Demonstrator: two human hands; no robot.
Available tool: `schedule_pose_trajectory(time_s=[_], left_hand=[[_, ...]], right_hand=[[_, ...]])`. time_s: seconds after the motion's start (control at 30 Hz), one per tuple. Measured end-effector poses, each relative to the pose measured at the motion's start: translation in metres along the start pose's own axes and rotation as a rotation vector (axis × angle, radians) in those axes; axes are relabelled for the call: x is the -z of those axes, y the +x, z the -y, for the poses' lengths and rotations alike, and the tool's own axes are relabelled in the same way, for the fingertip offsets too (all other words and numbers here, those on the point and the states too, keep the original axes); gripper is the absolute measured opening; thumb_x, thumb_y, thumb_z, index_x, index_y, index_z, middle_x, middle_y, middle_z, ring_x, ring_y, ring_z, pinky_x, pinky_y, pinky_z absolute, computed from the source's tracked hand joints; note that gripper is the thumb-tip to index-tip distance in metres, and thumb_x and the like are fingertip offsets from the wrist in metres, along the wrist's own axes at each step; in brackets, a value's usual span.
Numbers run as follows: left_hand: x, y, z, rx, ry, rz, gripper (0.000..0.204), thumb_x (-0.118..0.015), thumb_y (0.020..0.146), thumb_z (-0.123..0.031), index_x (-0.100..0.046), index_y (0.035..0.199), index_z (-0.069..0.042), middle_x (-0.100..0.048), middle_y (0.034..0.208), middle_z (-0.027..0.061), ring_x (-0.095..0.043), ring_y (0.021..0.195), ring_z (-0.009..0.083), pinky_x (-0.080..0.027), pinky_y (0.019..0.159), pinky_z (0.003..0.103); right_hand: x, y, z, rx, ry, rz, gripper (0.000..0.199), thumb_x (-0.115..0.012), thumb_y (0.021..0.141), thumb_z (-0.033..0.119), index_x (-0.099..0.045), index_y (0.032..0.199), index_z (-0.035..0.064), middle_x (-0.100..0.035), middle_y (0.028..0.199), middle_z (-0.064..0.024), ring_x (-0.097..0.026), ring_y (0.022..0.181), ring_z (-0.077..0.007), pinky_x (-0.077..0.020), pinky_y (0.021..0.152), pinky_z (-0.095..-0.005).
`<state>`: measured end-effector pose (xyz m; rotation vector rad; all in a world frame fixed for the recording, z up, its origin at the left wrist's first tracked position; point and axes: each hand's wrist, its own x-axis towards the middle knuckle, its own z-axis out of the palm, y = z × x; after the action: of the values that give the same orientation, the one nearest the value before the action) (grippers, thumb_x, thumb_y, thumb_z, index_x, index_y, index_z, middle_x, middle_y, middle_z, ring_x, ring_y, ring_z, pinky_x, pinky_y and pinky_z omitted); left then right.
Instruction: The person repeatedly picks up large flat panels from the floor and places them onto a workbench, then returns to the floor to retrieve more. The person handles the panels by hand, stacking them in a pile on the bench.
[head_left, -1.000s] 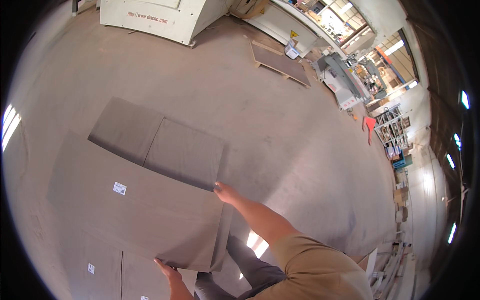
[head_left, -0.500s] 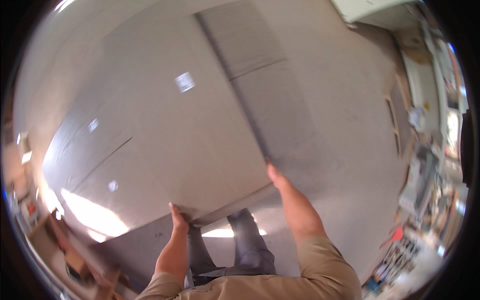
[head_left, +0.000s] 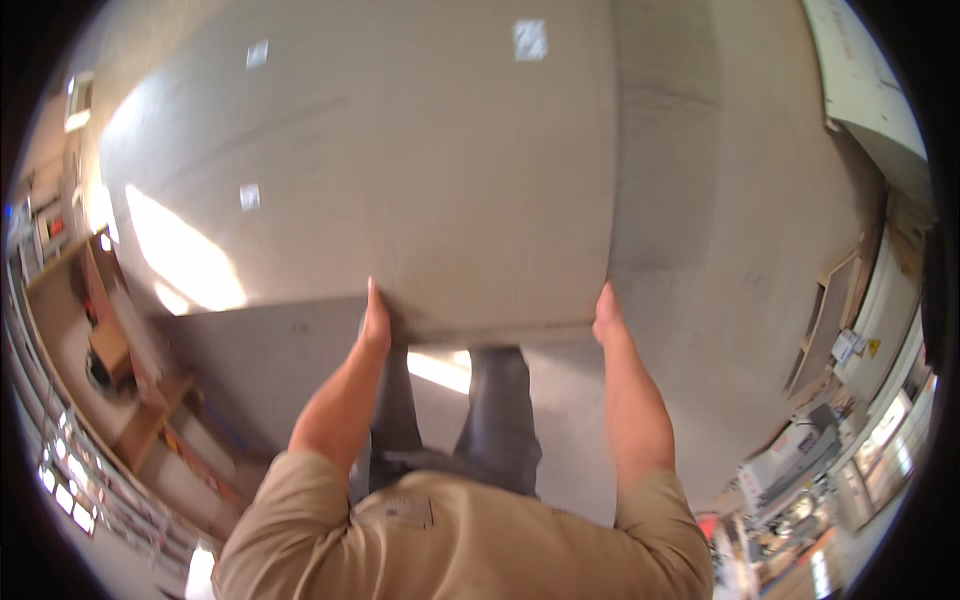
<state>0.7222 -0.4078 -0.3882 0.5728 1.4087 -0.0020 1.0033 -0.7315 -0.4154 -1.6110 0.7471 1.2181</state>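
A large grey-brown sheet that looks like cardboard (head_left: pixel 480 180) spreads out in front of me, with several small white square labels on its face. A narrower section of it comes toward me, and its near edge lies just beyond my legs. At the left side of that section, my left hand (head_left: pixel 374 325) grips the edge, thumb pointing forward. My right hand (head_left: pixel 607 317) holds the opposite edge in a similar way. The fingers beneath the sheet are mostly hidden. Beyond its right edge runs a darker strip (head_left: pixel 665 150); I cannot tell whether it is shadow or another sheet.
Wooden shelving (head_left: pixel 155 425) with items on it stands at the left. Along the right are a pale cabinet-like body (head_left: pixel 870 85), a wooden frame (head_left: pixel 825 310) and a cluttered area of boxes and tools (head_left: pixel 790 490). Bright sunlight patches (head_left: pixel 185 250) fall on the sheet and the floor.
The sheet has turned clockwise in the view, its right edge now running almost straight ahead. Both hands sit farther forward, still on its edges. The surroundings have swung round in the view too.
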Motion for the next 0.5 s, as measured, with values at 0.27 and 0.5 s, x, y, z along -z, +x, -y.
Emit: schedule_pose_trajectory(time_s=[0.27, 0.5], left_hand=[[-0.024, -0.014, 0.007, -0.210, 0.297, -0.296, 0.065, -0.035, 0.100, -0.048, -0.040, 0.138, 0.004, -0.045, 0.140, 0.0184, -0.041, 0.131, 0.0292, -0.028, 0.109, 0.034], [-0.040, -0.022, -0.005, -0.330, 0.430, -0.377, 0.058, -0.037, 0.100, -0.043, -0.045, 0.136, 0.002, -0.054, 0.130, 0.0223, -0.049, 0.123, 0.0338, -0.036, 0.103, 0.036]], right_hand=[[-0.048, -0.033, 0.046, 0.276, -0.141, -0.368, 0.061, -0.032, 0.101, 0.043, -0.040, 0.138, -0.0055, -0.041, 0.145, -0.0133, -0.040, 0.133, -0.0249, -0.0314, 0.108, -0.0328], [-0.056, -0.027, 0.040, 0.357, -0.109, -0.435, 0.056, -0.039, 0.101, 0.038, -0.045, 0.133, -0.0069, -0.047, 0.140, -0.0147, -0.047, 0.125, -0.0264, -0.0358, 0.105, -0.0338]])
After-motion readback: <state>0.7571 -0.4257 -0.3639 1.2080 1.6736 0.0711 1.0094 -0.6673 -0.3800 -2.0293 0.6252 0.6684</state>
